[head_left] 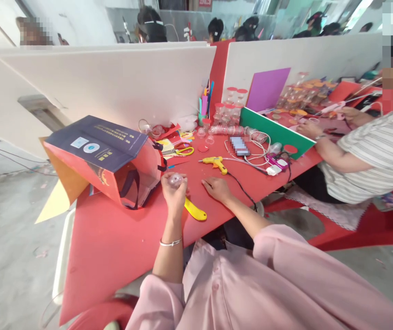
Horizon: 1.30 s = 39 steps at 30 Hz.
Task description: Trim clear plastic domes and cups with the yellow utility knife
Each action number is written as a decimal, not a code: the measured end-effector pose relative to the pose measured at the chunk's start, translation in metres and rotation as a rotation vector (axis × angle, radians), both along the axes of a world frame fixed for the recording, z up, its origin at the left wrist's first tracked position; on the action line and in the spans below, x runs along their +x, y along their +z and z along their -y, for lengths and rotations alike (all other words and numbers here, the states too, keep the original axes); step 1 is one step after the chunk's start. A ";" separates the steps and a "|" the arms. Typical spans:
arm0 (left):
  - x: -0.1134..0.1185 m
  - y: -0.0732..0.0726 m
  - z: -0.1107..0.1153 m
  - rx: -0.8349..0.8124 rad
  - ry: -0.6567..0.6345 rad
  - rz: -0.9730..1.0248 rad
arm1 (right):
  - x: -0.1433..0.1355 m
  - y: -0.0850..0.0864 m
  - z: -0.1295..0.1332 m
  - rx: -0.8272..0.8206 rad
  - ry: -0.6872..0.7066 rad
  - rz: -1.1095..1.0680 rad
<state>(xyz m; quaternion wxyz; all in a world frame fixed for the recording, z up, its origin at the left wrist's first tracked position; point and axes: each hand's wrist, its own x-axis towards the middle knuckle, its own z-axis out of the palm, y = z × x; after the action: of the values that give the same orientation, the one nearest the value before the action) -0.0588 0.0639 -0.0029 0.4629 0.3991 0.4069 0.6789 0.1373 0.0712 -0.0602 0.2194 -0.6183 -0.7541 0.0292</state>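
Observation:
My left hand is raised a little over the red table, its fingers wrapped round a small clear plastic jar. Just right of that wrist lies a yellow utility knife, partly behind the hand. My right hand rests on the tabletop, fingers pointing left and apparently loosely apart, with nothing visible in them. Beyond it lies a yellow hot glue gun, nozzle to the left, its black cord running toward the table's front edge. A red disc lies farther back.
A dark paper bag lies on its side at left. Yellow-handled scissors sit among paper scraps. Clear jars with red lids, a phone and a green board stand behind. A co-worker in a striped shirt sits at right.

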 end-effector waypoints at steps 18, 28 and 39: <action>0.002 -0.005 0.003 -0.024 -0.054 -0.014 | -0.003 -0.003 -0.001 0.004 -0.025 -0.023; -0.009 -0.012 0.001 -0.028 0.047 0.011 | -0.006 0.013 0.021 0.067 0.356 -0.196; 0.006 0.008 0.003 -0.048 0.468 -0.168 | -0.025 0.043 0.060 -0.180 0.517 -0.054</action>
<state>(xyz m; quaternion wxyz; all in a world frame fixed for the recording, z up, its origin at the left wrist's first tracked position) -0.0529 0.0608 0.0051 0.2668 0.3380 0.5414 0.7222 0.1119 0.0113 -0.0170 0.1688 -0.4213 -0.8752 0.1674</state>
